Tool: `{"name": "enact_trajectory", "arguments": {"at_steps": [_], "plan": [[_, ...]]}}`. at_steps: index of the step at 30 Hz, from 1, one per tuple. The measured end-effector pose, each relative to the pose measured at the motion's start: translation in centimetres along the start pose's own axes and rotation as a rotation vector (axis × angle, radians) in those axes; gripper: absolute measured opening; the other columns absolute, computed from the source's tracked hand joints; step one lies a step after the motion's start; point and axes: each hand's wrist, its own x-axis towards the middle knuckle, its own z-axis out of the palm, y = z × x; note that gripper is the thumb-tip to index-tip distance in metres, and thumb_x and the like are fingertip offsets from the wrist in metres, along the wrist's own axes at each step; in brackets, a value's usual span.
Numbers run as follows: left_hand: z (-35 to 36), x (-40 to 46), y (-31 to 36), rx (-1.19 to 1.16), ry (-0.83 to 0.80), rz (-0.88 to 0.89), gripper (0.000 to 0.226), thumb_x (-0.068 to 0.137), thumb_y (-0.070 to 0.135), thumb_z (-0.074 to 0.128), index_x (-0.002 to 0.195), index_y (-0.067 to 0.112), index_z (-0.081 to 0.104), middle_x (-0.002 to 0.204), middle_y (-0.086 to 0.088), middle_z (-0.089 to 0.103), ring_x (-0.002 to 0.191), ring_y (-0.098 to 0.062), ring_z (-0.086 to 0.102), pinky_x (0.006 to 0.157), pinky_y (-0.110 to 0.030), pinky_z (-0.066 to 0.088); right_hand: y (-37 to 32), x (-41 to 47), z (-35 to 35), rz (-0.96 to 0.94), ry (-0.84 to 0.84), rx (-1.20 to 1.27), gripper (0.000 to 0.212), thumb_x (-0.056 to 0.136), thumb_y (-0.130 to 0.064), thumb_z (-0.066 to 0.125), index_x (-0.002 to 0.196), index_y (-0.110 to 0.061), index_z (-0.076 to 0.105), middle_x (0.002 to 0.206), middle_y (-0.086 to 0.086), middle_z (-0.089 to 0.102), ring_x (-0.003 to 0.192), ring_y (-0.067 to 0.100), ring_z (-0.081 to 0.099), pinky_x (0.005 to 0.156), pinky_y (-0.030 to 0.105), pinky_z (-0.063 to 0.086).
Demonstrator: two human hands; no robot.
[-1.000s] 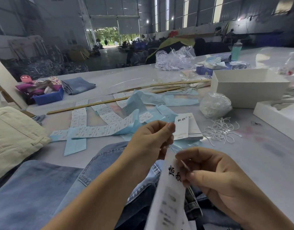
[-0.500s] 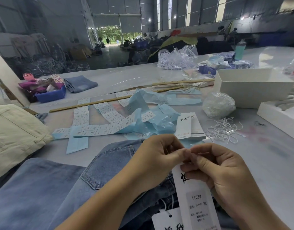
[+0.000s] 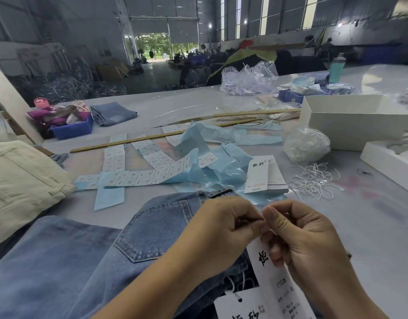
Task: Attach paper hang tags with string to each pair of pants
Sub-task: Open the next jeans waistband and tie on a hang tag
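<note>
Blue jeans (image 3: 88, 261) lie across the near table edge, back pocket up. Over them my left hand (image 3: 223, 229) and my right hand (image 3: 304, 240) meet fingertip to fingertip, both pinching the top of a white paper hang tag (image 3: 279, 284) that hangs down between them. Any string in the pinch is hidden by my fingers. A second white tag (image 3: 240, 307) with a white string lies on the jeans below. A stack of spare tags (image 3: 265, 174) and a heap of loose white strings (image 3: 313, 180) sit beyond my hands.
Blue backing paper and label strips (image 3: 152, 166) litter the middle. A bag of strings (image 3: 305, 143), a white open box (image 3: 350, 120) and a white tray (image 3: 391, 162) stand right. Cream trousers (image 3: 21, 180) lie left; a blue bin (image 3: 72, 130) and wooden sticks (image 3: 138, 141) lie farther back.
My hands have lowered toward the jeans and closed together on the tag's top. The tag now hangs straight and its print is readable.
</note>
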Motion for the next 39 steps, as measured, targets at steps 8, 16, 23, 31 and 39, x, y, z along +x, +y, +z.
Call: {"name": "enact_trajectory", "arguments": {"at_steps": [8,16,23,31,39], "plan": [[-0.1,-0.2,-0.2,0.219,0.007,-0.066,0.017,0.099,0.032,0.052,0.082,0.034,0.051,0.073,0.020,0.052,0.072,0.003,0.047,0.061,-0.012,0.033,-0.2,0.0,-0.7,0.036,-0.142,0.051,0.016,0.065,-0.015,0.071,0.076,-0.004,0.075,0.066,0.020,0.064,0.046,0.021,0.058,0.041,0.027,0.048],[-0.4,0.0,-0.7,-0.028,0.062,-0.171,0.020,0.096,0.029,0.059,0.076,0.028,0.059,0.058,0.014,0.049,0.054,-0.001,0.038,0.051,-0.015,0.034,-1.0,-0.1,-1.1,0.051,-0.259,-0.052,0.019,0.069,-0.007,0.066,0.085,-0.006,0.076,0.078,0.024,0.070,0.054,0.025,0.064,0.049,0.030,0.053],[-0.7,0.4,-0.4,-0.403,0.206,-0.250,0.035,0.081,0.049,0.060,0.065,0.018,0.056,0.051,0.008,0.050,0.044,-0.009,0.036,0.044,-0.018,0.030,-0.6,-0.1,-0.5,-0.003,-0.206,-0.034,0.017,0.070,-0.013,0.066,0.083,-0.010,0.075,0.070,0.023,0.068,0.045,0.024,0.058,0.042,0.029,0.049],[-0.5,0.4,-0.5,-0.616,0.208,-0.249,0.022,0.077,0.035,0.064,0.081,0.017,0.077,0.063,0.005,0.054,0.058,-0.010,0.045,0.049,-0.023,0.040,-0.3,-0.2,0.0,-0.044,-0.192,-0.062,0.019,0.068,-0.013,0.066,0.082,-0.012,0.078,0.072,0.019,0.070,0.048,0.024,0.060,0.042,0.027,0.048],[-0.7,0.1,-0.3,-0.502,0.146,-0.232,0.027,0.080,0.007,0.056,0.090,0.019,0.077,0.088,-0.005,0.070,0.068,-0.008,0.053,0.057,-0.017,0.042,-0.2,0.0,0.3,-0.043,-0.153,-0.020,0.016,0.068,-0.012,0.068,0.082,-0.017,0.075,0.072,0.019,0.070,0.043,0.020,0.056,0.038,0.026,0.045]]}}
